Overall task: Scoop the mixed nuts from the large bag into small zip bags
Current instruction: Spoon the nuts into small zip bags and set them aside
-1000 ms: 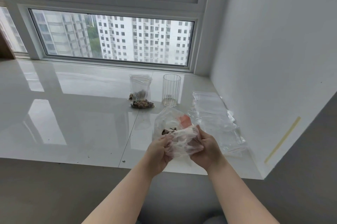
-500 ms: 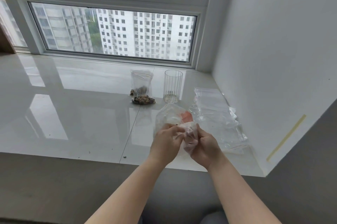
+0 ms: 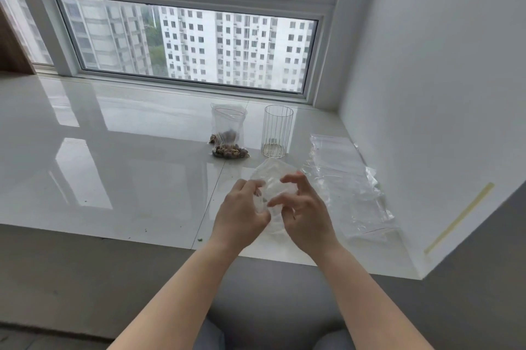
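A: Where's the crumpled clear plastic zip bag (image 3: 274, 178)?
B: Between both hands, above the sill's front edge. Left hand (image 3: 242, 214) pinches its left side; right hand (image 3: 306, 214) grasps the right with curled fingers.
A: Room around it?
B: Glossy white sill (image 3: 113, 164) wide open on the left. Flat clear bags (image 3: 345, 178) on the right by the wall. Behind: ribbed clear glass (image 3: 277, 131), small clear bags of brown nuts (image 3: 229, 133).

I see soft grey daylight from the window (image 3: 185, 45) glaring off the glossy sill (image 3: 113, 164); edges bow, hands slightly blurred.
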